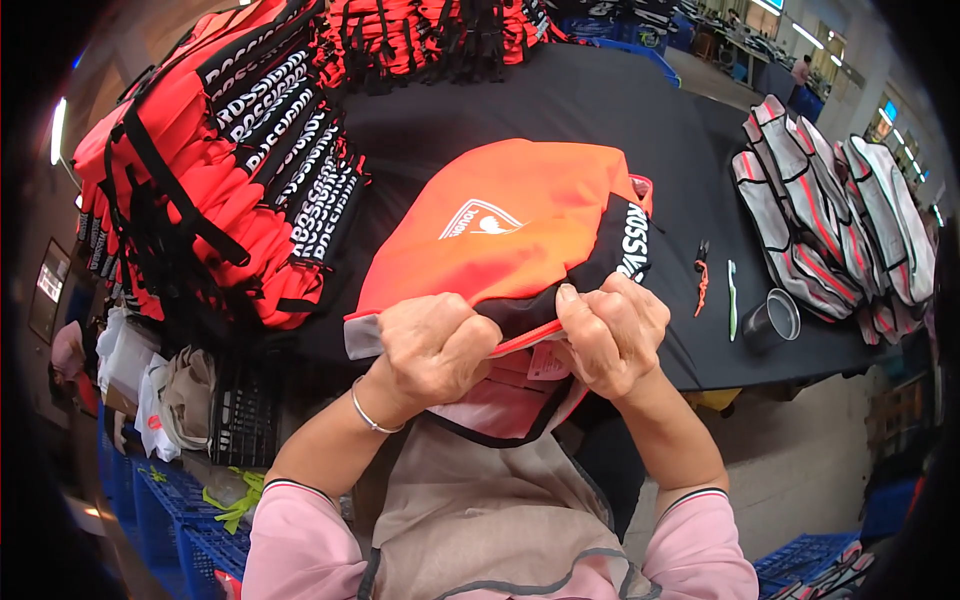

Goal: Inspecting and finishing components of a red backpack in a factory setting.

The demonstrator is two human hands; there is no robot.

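Observation:
An orange-red fabric bag point(500, 255) with a black band and white printing lies partly on the black-covered table, its near part hanging over the edge toward me. My left hand point(437, 345) is closed around the near edge, beside a grey corner. Close by on the right, my right hand point(612, 338) grips the same edge, its thumb pressed on the black band. Between both fists runs a reddish zipper-like edge point(530, 338). Below it the pale pink lining and a small white label point(548, 360) show. My fingertips are partly hidden in the folds.
Tall stacks of red bags with black straps point(170, 190) stand on the left and far side. To the right lie thread snips point(702, 280), a green-and-white toothbrush point(732, 300), a grey cup point(772, 322) and a grey-and-red bag pile point(820, 220). Blue crates point(205, 545) are below left.

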